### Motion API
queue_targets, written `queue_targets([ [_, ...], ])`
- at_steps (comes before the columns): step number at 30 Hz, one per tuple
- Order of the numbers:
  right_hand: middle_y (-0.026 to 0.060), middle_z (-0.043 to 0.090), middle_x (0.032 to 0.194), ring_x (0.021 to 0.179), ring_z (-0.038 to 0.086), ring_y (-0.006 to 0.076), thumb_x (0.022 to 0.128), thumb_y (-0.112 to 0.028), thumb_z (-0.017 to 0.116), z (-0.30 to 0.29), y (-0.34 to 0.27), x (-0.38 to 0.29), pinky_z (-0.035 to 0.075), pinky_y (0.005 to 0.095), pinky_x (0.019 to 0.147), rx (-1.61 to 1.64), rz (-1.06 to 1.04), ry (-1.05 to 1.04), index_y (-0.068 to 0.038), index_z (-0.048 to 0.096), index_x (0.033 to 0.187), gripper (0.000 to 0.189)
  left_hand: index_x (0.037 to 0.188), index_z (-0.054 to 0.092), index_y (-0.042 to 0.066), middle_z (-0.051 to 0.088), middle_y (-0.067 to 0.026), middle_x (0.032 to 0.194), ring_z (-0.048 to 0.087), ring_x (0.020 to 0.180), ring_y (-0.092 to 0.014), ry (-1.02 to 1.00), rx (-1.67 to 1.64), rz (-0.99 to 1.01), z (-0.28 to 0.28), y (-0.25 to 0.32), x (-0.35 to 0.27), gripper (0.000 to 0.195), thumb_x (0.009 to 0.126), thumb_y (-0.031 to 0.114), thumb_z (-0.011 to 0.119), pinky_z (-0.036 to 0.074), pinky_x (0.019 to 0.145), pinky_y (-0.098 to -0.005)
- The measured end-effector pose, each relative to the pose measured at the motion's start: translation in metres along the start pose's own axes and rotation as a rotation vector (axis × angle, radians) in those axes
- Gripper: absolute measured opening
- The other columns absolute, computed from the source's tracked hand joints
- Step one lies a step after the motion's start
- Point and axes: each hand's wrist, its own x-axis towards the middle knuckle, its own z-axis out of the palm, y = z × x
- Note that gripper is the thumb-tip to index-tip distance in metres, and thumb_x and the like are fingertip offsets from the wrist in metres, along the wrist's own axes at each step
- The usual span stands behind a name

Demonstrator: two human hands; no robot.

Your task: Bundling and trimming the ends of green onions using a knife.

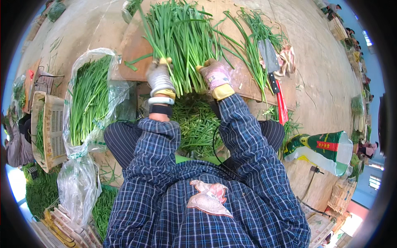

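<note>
A thick bunch of garlic chives (186, 43) lies on a wooden board (131, 43), its pale cut ends towards me at the near edge. My left hand (160, 76), in a grey and yellow work glove, grips the bunch's left side. On the right side, my right hand (216, 74) holds it in a pink and yellow glove. The fingertips of both hands are partly hidden by leaves. A knife (268, 57) with a black handle rests at the board's right, touching loose chives (252, 55) and a crumpled pinkish cloth glove (287, 62).
Below the board, between my knees, is a heap of green trimmings (197, 124). A clear plastic bag of chives (90, 99) lies left, beside a plastic crate (51, 133). Red strips (281, 105) hang off the board; a green printed sack (319, 148) lies right.
</note>
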Motion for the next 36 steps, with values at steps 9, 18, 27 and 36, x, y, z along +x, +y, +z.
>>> queue_targets([
  [9, 0.0101, 0.069, 0.078, 0.070, 0.065, 0.0192, 0.082, -0.014, 0.072, 0.024, 0.011, -0.020, 0.052, 0.0322, 0.066, 0.426, -0.201, 0.113, -0.003, 0.066, 0.093, 0.017, 0.135, 0.050, -0.002, 0.067, -0.0127, 0.106, 0.065, 0.074, -0.017, -0.288, 0.406, -0.131, 0.002, -0.028, 0.009, 0.050, 0.095, 0.027, 0.062, 0.053, 0.060, -0.0282],
  [18, 0.0111, 0.068, 0.076, 0.070, 0.066, 0.0230, 0.083, -0.011, 0.071, 0.010, 0.017, -0.075, 0.052, 0.0352, 0.066, 0.378, -0.460, -0.228, -0.007, 0.068, 0.093, 0.010, 0.117, 0.061, -0.004, 0.066, -0.0071, 0.084, 0.059, 0.071, -0.017, -0.393, 0.235, -0.046, 0.005, -0.040, 0.027, 0.034, 0.087, 0.011, 0.067, 0.049, 0.067, -0.0306],
  [27, 0.0175, 0.071, 0.107, 0.098, 0.069, 0.0312, 0.092, -0.041, 0.061, -0.053, 0.021, -0.014, 0.052, 0.0415, 0.088, 0.021, 0.108, -0.125, -0.008, 0.066, 0.121, 0.044, 0.119, 0.062, -0.001, 0.071, -0.0091, 0.094, 0.064, 0.080, -0.017, -0.252, 0.184, 0.031, 0.005, -0.016, 0.036, 0.032, 0.092, 0.016, 0.066, 0.051, 0.073, -0.0334],
  [36, 0.0146, 0.073, 0.091, 0.079, 0.068, 0.0220, 0.087, -0.018, 0.071, 0.000, 0.025, 0.023, 0.053, 0.0328, 0.074, 0.506, 0.066, 0.091, -0.001, 0.069, 0.113, 0.031, 0.142, 0.044, 0.000, 0.054, -0.0312, 0.134, 0.051, 0.127, -0.041, 0.093, 0.979, 0.672, 0.021, 0.008, -0.001, 0.077, 0.077, 0.025, 0.077, 0.040, 0.109, -0.0430],
])
